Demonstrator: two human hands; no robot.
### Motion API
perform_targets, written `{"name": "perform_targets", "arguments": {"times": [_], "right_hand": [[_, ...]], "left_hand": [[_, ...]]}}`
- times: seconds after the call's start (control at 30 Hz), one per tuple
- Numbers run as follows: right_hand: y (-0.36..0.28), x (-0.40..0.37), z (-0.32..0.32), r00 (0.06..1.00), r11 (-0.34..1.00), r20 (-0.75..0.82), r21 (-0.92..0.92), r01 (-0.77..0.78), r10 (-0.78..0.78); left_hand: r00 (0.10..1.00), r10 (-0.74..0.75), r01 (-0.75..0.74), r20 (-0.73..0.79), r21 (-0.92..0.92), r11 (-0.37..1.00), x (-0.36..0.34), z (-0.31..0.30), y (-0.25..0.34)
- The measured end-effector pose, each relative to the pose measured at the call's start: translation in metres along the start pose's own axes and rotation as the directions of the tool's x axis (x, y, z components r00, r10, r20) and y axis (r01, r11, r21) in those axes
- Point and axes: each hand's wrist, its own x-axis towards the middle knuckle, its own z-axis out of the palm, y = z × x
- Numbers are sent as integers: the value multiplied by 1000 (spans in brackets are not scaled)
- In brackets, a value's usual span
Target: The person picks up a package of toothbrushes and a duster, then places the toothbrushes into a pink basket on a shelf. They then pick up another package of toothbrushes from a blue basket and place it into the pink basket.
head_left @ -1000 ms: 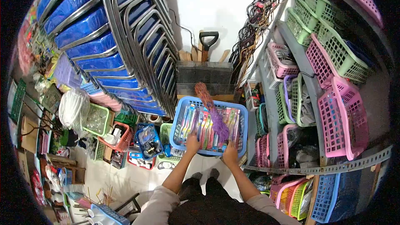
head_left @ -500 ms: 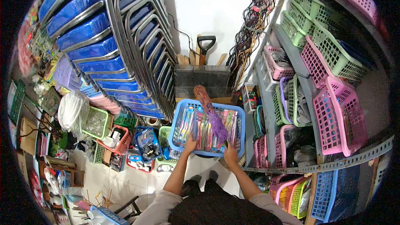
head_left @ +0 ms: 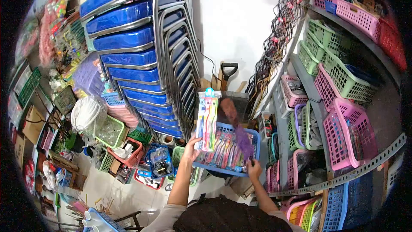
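head view: opens at lower left onto pale tiled floor (head_left: 154,202), and at the top onto a bare stretch of white wall (head_left: 236,21). is hemmed in on the left by a tall stack of blue-padded, chrome-framed chairs (head_left: 124,45), on the right by a grey metal shelf rack with a perforated front rail (head_left: 369,169). leaves only a narrow lane between them, filled across the middle by a shallow blue plastic lattice basket (head_left: 225,172).

reaches forward with both arms. lifts with the left hand (head_left: 191,149) a clear plastic packet of multicoloured toothbrushes (head_left: 207,122), upright over the basket's left side; pinches it by the lower left edge between thumb and fingers. curls the right hand (head_left: 254,169) tight on the basket's near right corner, next to the purple end of a fluffy brown-and-purple duster (head_left: 243,142); cannot tell whether also gripping the duster.

contains, in the basket, a row of more packaged toothbrushes (head_left: 223,146), with the duster slanting across their right part. shows beside the chairs a light green plastic basket (head_left: 121,134) of clear-wrapped pieces and an orange-red plastic basket (head_left: 138,159) of white and dark items. carries pink and green lattice baskets (head_left: 349,75) on the rack, many contents too shaded to tell.
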Motion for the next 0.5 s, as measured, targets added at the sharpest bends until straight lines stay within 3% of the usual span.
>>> {"name": "perform_targets", "arguments": {"times": [0.03,0.1,0.17,0.23,0.3,0.33,0.37,0.4,0.43,0.47,0.5], "right_hand": [[1,9,-9,1000,1000,-6,5,10,-10],[1,29,-32,999,973,7,230,34,-36],[-16,39,-72,993,967,8,227,116,-121],[-20,46,-106,979,955,10,222,197,-204],[-15,54,-131,894,897,80,56,438,-441],[-20,56,-144,894,897,76,56,439,-442],[-25,59,-157,794,795,32,38,606,-607],[-28,63,-166,665,665,-6,12,747,-747],[-25,70,-168,610,610,23,-14,792,-792],[-27,74,-173,613,612,21,-16,790,-790],[-31,77,-178,616,615,24,-53,787,-787]], "left_hand": [[1000,17,-16,22,-59,998,-2,6,8],[991,80,-73,105,-64,995,-6,19,21],[984,106,-99,139,-56,993,-11,30,31],[962,134,-90,239,-189,978,-13,41,38],[967,120,-64,223,-244,968,-9,37,38],[974,99,-34,205,-297,954,-5,32,37],[883,188,-57,430,-299,952,-1,27,35],[862,287,-98,418,-419,903,1,32,30],[793,172,150,584,-462,874,2,34,32],[673,82,392,735,-449,803,-10,61,44],[827,-71,261,557,-270,927,-1,38,43]]}}
